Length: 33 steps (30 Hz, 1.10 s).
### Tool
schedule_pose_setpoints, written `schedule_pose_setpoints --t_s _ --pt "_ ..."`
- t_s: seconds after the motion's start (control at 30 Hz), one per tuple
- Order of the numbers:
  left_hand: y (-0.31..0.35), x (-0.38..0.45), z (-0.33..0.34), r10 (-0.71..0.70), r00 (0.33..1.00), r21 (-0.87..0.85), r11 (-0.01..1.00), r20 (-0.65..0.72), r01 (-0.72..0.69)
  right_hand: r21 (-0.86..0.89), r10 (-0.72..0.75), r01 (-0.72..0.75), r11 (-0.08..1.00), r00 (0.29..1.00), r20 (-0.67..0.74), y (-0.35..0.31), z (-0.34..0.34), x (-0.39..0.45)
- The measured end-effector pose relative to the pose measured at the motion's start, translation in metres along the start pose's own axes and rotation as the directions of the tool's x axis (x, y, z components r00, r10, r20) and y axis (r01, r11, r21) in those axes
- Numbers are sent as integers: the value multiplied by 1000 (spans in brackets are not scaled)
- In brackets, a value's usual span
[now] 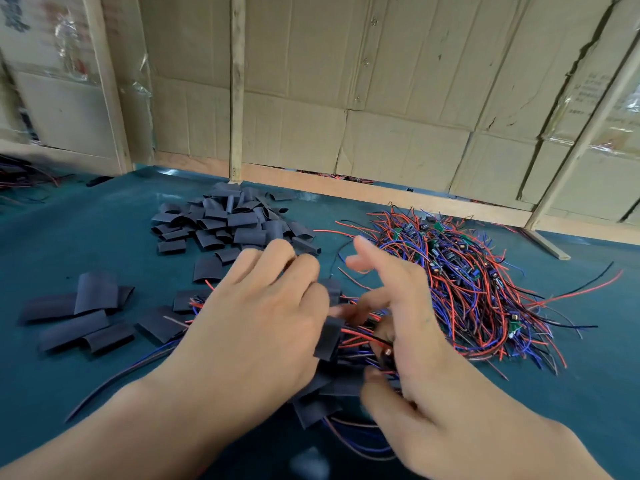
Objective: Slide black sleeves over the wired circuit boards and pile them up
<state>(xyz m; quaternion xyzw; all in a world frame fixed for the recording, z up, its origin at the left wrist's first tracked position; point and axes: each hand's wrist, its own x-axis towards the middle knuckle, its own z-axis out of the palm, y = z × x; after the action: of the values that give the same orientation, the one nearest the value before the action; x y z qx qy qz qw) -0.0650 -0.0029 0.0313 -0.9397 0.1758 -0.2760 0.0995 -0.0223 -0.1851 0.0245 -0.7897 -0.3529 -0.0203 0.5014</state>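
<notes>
Cardboard-lined wall behind; teal bench (pixel 86 237) carrying all stock. Left hand (pixel 256 327): fingers curled, pinching one black sleeve (pixel 329 337) at mid-bench, its long axis running near-to-far. Right hand (pixel 408 344): index finger and thumb extended, lower fingers curled on red and blue wires (pixel 356 332) that enter the sleeve from the right; likely push direction is leftward. Loose sleeve heap (pixel 235 216) toward far edge; unsleeved boards with wires (pixel 460 275) at right; finished pile (pixel 322 407) under both hands. Board inside the grip hidden; wall and left edge blurred
</notes>
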Motion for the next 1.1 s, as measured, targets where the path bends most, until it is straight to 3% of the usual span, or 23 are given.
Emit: schedule_pose_setpoints --t_s 0.03,0.1,0.17,0.3,0.4,0.5,0.67,0.87,1.1 --pt "-1 0 -1 -19 999 -39 999 31 20 38 -34 32 999 999 33 -4 0 3" --pt "-3 3 -3 -124 984 -134 981 132 141 5 -80 80 997 996 -39 -3 -5 3" --pt "-7 4 2 -227 952 -95 964 203 250 -29 -107 106 994 994 -23 3 -13 -11" --pt "-14 5 11 -316 936 -2 947 156 320 -113 -28 20 993 997 -66 13 -24 -7" --pt "-22 4 14 -350 934 16 937 68 350 -11 -2 2 1000 998 -59 14 -25 -8" --pt "-26 2 18 -277 959 -55 960 -58 274 59 5 -1 998 998 -65 12 -26 -8" --pt "-19 5 23 -142 983 16 989 -118 145 -189 -145 129 973 987 -69 11 -24 -5" --pt "-11 6 19 -56 974 80 994 -217 75 -201 -243 220 955 965 -98 6 -10 -8" --pt "-2 7 17 -140 933 34 987 -331 160 -123 -165 155 980 984 -68 -1 -8 -10"
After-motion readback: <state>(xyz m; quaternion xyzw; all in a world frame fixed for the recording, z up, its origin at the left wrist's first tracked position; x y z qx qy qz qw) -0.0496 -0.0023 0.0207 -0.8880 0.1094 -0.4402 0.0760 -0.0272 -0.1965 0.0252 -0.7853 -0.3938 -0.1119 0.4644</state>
